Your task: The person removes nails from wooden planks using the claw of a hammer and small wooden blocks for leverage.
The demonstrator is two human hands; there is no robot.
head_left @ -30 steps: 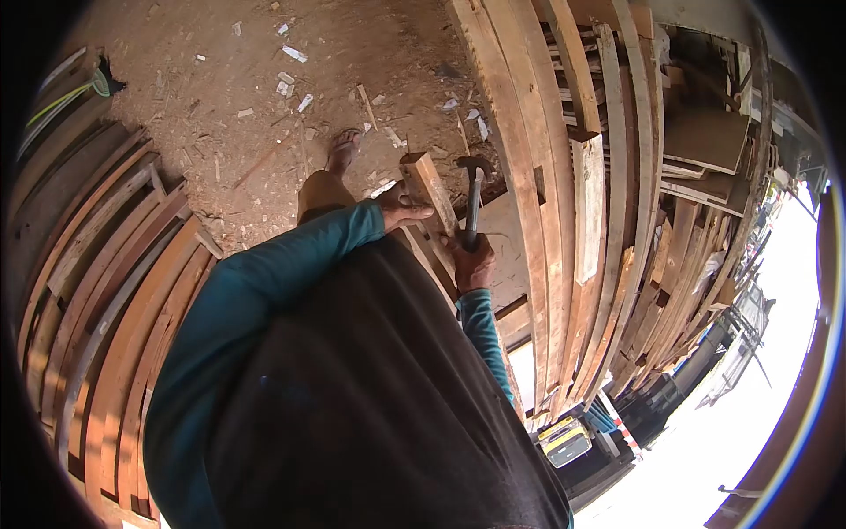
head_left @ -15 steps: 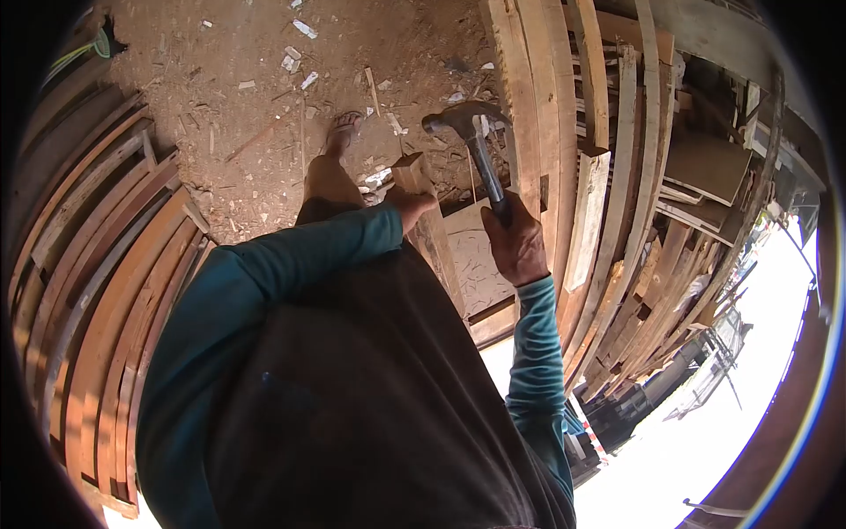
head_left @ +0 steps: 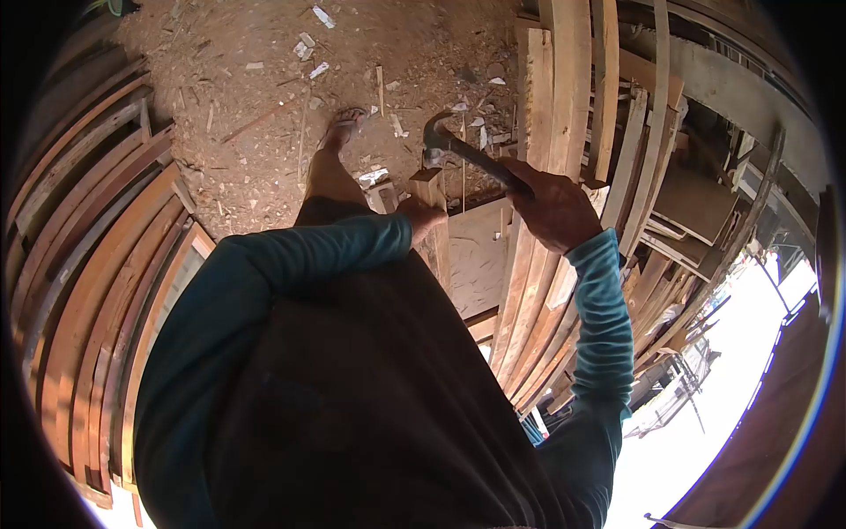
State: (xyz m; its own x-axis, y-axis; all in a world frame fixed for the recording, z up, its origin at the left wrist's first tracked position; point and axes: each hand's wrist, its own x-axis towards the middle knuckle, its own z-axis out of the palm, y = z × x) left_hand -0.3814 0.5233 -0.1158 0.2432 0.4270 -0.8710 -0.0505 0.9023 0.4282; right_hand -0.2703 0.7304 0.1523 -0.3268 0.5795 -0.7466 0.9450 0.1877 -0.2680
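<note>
My right hand [head_left: 555, 210] is closed round the handle of a claw hammer [head_left: 483, 160]. The hammer's head hangs just over the end of a squared wooden post [head_left: 434, 257]; whether it touches the wood I cannot tell. My left hand [head_left: 423, 217] is wrapped round that post a little below its end, with part of the fingers hidden. Beside the post lies a pale flat panel [head_left: 476, 251] with dark marks on it.
Long timber boards [head_left: 564, 97] stand stacked on the right, with more planks and sheets behind. Another rack of boards [head_left: 88, 317] fills the left. Wood scraps [head_left: 322, 69] litter the dirt floor [head_left: 256, 132]. A bare foot in a sandal [head_left: 342, 128] rests ahead.
My right hand has moved up and right, and the hammer has swung from upright to slanting, its head now at the post's end. My left hand stays on the post. The view has shifted slightly.
</note>
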